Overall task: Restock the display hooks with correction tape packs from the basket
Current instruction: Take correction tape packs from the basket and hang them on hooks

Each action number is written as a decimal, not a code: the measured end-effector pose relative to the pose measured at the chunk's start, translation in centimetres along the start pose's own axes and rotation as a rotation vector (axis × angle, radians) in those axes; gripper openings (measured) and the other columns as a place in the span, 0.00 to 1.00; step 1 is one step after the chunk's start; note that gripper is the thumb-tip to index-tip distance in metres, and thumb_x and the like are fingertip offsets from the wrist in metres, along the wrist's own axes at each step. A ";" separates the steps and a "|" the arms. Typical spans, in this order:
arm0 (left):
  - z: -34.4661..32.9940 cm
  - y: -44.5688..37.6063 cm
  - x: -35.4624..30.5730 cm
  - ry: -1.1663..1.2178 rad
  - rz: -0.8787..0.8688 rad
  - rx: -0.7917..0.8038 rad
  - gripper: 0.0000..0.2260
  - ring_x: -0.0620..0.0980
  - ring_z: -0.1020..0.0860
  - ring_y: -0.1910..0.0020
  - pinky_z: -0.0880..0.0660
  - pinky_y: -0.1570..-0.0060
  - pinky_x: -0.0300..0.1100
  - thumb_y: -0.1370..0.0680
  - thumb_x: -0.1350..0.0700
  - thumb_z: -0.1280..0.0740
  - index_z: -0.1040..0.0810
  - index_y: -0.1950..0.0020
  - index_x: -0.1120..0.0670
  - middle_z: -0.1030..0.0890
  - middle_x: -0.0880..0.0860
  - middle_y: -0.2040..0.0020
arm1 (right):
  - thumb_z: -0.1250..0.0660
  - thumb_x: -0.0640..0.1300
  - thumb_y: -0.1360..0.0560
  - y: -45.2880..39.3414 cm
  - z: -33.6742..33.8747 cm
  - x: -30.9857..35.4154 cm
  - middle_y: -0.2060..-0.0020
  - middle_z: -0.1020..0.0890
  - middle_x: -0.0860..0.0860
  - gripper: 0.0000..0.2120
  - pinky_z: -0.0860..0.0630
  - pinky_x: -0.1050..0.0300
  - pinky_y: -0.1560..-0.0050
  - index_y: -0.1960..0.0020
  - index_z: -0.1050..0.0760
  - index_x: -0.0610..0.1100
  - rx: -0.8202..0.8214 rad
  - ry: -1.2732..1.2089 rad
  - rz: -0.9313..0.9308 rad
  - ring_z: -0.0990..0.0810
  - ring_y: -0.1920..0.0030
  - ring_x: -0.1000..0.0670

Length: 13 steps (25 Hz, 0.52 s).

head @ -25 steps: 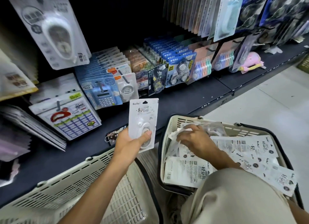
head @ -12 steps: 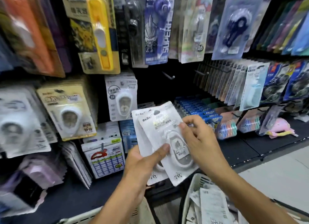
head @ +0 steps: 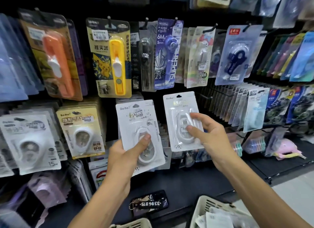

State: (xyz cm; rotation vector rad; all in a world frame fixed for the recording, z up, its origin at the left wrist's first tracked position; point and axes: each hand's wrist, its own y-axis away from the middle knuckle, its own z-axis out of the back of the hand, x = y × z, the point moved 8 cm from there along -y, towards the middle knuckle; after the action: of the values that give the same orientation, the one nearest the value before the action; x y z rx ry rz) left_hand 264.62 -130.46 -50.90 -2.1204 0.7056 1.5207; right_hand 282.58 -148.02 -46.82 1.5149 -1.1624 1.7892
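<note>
Head view, close, facing display hooks (head: 206,96)

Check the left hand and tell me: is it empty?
No, the left hand grips a white correction tape pack, its thumb pressed on the front.

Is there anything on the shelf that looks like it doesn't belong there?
Yes. A dark phone with a key ring lies flat on the black shelf below the hooks, among packaged goods. To the right, a loose pink thing also lies on the shelf, not hung. What the pink thing is, I cannot tell.
</note>
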 end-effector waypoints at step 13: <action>-1.8 -0.6 -1.4 0.016 -0.049 0.023 0.27 0.44 0.13 0.52 0.20 0.58 0.34 0.41 0.44 0.21 0.17 0.43 0.47 0.11 0.45 0.50 | 0.27 0.49 0.24 0.5 0.0 -1.5 0.41 0.16 0.57 0.10 0.32 0.68 0.66 0.45 0.18 0.62 -0.041 -0.017 -0.085 0.20 0.46 0.53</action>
State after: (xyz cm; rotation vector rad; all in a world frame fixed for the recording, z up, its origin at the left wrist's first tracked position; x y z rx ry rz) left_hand 265.97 -130.88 -49.01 -2.1199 0.6690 1.4649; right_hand 282.59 -148.06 -48.42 1.5355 -1.1191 1.6894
